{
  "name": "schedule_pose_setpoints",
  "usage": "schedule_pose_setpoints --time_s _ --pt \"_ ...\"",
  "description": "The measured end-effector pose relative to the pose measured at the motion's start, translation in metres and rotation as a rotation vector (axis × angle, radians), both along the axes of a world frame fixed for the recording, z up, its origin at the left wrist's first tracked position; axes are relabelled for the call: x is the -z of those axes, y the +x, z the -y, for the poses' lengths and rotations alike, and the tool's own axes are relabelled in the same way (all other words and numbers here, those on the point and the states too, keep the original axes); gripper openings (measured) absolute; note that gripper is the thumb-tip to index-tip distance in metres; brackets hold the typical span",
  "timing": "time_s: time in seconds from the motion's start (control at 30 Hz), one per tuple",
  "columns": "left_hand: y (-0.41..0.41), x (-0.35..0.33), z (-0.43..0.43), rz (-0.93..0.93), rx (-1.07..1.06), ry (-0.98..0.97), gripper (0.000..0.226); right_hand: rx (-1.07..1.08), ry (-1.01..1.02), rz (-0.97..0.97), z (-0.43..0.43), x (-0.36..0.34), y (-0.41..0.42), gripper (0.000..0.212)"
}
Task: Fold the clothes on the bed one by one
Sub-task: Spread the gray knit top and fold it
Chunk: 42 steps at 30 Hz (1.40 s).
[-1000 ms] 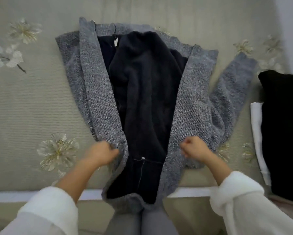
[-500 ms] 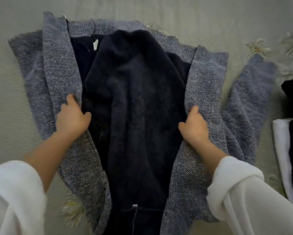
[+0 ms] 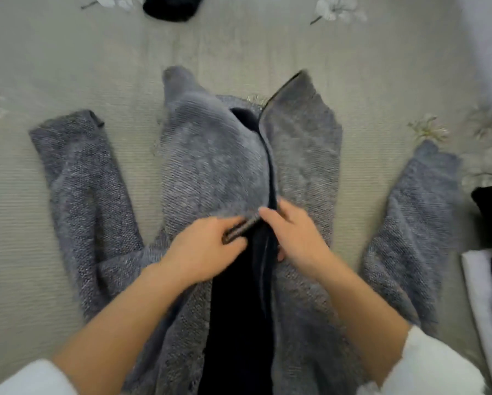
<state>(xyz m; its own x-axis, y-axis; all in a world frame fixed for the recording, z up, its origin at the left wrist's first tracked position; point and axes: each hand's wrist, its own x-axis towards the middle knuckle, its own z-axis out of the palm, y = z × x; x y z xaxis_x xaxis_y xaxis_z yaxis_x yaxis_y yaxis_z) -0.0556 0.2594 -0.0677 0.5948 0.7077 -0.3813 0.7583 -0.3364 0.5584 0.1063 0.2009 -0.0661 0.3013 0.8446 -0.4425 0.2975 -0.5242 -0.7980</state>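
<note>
The bed (image 3: 68, 67) wears a pale ribbed cover printed with faint flowers. A grey cardigan (image 3: 210, 155) lies in its middle, sleeves splayed out left and right. Over the dark lining (image 3: 239, 309), the left hand (image 3: 202, 249) pinches the left front edge. Just beside it, the right hand (image 3: 299, 238) grips the right front edge. A dark garment (image 3: 172, 5) lies at the far edge. Folded black and white clothes (image 3: 478, 280) sit at the right edge.

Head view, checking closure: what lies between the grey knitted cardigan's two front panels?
A strip of dark navy fleecy fabric, in the head view.
</note>
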Motion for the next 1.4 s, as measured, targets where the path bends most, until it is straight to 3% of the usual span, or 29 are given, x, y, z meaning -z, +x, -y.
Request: schedule_pose_setpoints --time_s 0.03,0.1,0.2,0.27,0.33,0.37,0.43,0.5,0.57,0.63,0.73,0.77,0.8,0.87,0.93,1.0,1.1,1.17,1.27,1.33,1.4 --pt "-0.003 0.008 -0.005 -0.075 0.007 -0.069 0.043 -0.032 -0.099 -0.019 0.000 0.010 0.007 0.022" --pt "-0.010 0.018 -0.022 -0.001 -0.174 -0.088 0.038 0.034 -0.155 -0.016 -0.006 0.026 0.031 0.028" --pt "-0.023 0.035 -0.068 0.174 -0.569 0.101 0.034 0.385 -0.024 0.082 -0.023 0.049 0.081 0.012" --pt "-0.030 0.049 -0.103 0.108 -0.772 0.168 0.042 0.580 -0.042 0.237 -0.038 0.061 0.112 0.027" --pt "-0.029 0.065 -0.134 -0.005 -0.877 0.101 0.055 0.686 -0.183 0.299 -0.050 0.077 0.134 0.043" --pt "-0.025 0.072 -0.145 0.002 -0.907 0.027 0.056 0.665 -0.250 0.280 -0.055 0.084 0.140 0.041" --pt "-0.012 0.080 -0.161 0.168 -0.968 -0.146 0.046 0.588 -0.269 0.243 -0.069 0.084 0.142 0.026" --pt "-0.002 0.072 -0.176 0.341 -1.025 -0.113 0.029 0.661 -0.088 0.231 -0.090 0.071 0.146 0.025" --pt "-0.003 0.057 -0.195 0.402 -0.980 0.221 0.022 0.774 0.188 0.308 -0.115 0.044 0.157 0.022" --pt "-0.008 0.040 -0.218 0.471 -0.935 0.432 0.034 0.821 0.395 0.286 -0.140 0.019 0.173 0.018" --pt "-0.016 0.049 -0.243 0.434 -0.902 0.325 0.047 0.770 0.366 0.168 -0.162 0.020 0.192 0.010" --pt "-0.016 0.058 -0.244 0.324 -0.895 0.253 0.055 0.701 0.267 0.141 -0.165 0.028 0.192 0.017" --pt "-0.014 0.068 -0.239 0.172 -0.876 0.198 0.063 0.616 0.145 0.141 -0.163 0.036 0.190 0.039" --pt "-0.010 0.087 -0.213 -0.089 -0.761 0.217 0.069 0.408 -0.012 0.189 -0.150 0.055 0.173 0.066" --pt "-0.007 0.102 -0.176 -0.161 -0.521 0.321 0.065 0.136 -0.053 0.401 -0.134 0.069 0.146 0.059" --pt "-0.004 0.116 -0.148 -0.160 -0.361 0.372 0.064 -0.123 0.043 0.666 -0.126 0.078 0.122 0.048" --pt "-0.001 0.126 -0.140 -0.094 -0.434 0.426 0.057 -0.310 0.249 0.694 -0.140 0.077 0.089 0.037" --pt "-0.002 0.128 -0.140 -0.022 -0.492 0.454 0.056 -0.269 0.278 0.534 -0.163 0.074 0.065 0.034" --pt "-0.003 0.129 -0.138 0.059 -0.528 0.445 0.055 0.011 0.110 0.225 -0.213 0.073 0.040 0.029" --pt "-0.004 0.129 -0.137 0.073 -0.531 0.451 0.054 0.139 -0.021 0.180 -0.244 0.073 0.037 0.025" --pt "-0.003 0.128 -0.138 0.078 -0.531 0.452 0.054 0.104 -0.133 0.255 -0.263 0.072 0.039 0.018"
